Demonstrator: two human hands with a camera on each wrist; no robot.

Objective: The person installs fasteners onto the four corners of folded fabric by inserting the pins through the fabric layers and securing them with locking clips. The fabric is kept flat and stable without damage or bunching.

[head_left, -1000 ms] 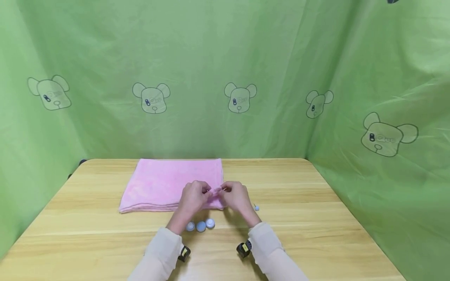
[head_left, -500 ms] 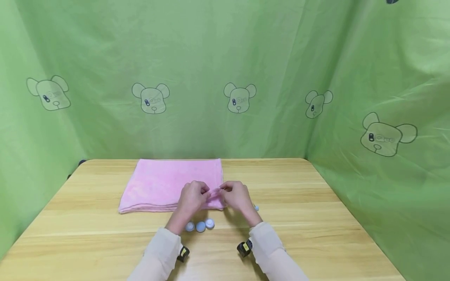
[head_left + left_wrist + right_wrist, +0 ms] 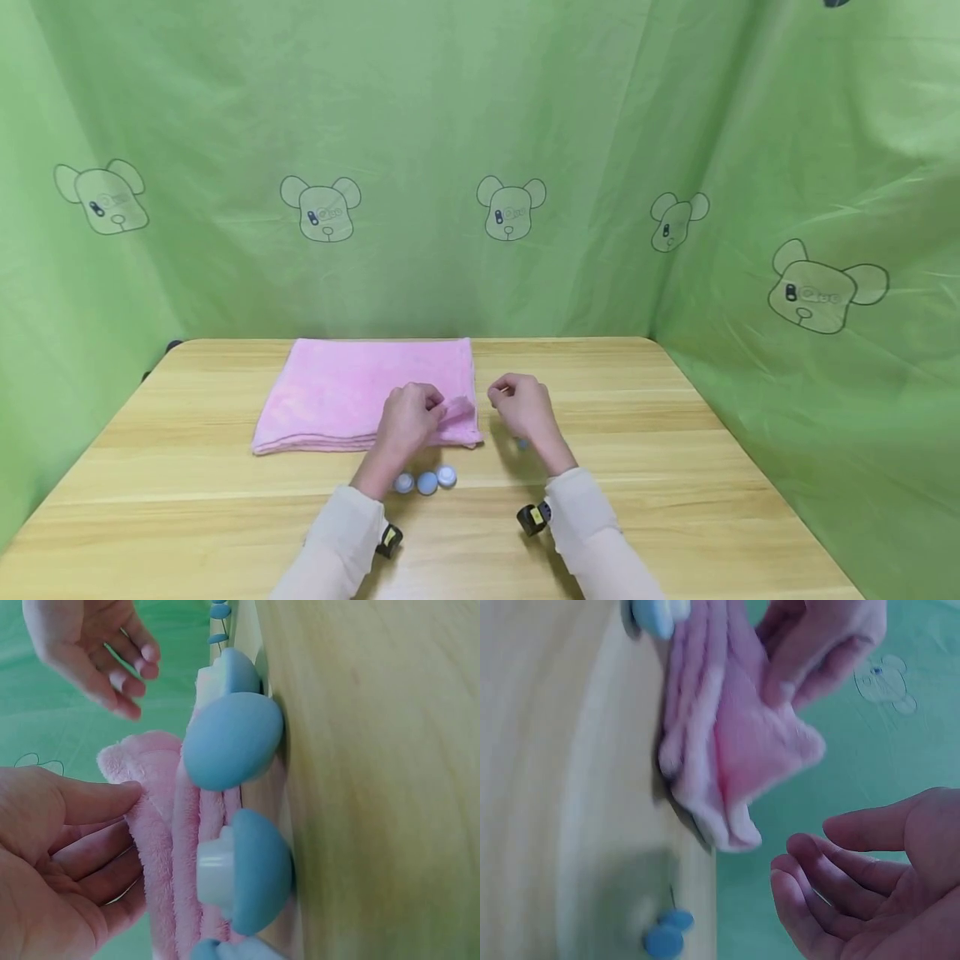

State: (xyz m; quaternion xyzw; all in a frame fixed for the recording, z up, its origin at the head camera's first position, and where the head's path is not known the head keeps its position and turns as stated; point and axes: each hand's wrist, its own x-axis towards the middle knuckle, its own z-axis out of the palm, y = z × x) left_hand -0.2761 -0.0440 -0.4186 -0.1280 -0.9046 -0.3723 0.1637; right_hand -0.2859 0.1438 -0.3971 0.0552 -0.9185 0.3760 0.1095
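Observation:
A folded pink plush blanket (image 3: 360, 379) lies on the table in several layers. At its near right corner my left hand (image 3: 407, 417) pinches a raised fold of the cloth between thumb and fingers. My right hand (image 3: 522, 407) is in the air just right of that corner. In the right wrist view its fingers are loosely bent, with no object visible between them. Several blue mushroom-shaped pieces with white stems (image 3: 262, 871) sit in a row before the blanket. Beneath my right hand is a blue-headed pin (image 3: 664, 941) with a thin needle pointing up.
The wooden table (image 3: 675, 500) ends at a far edge close behind the blanket. A green curtain (image 3: 420, 275) with printed bear faces stands around the back and sides. Each wrist carries a small black camera (image 3: 534, 518).
My right hand has let go of the blanket corner and moved right, over the pin. My left hand stays in place, still pinching the cloth fold.

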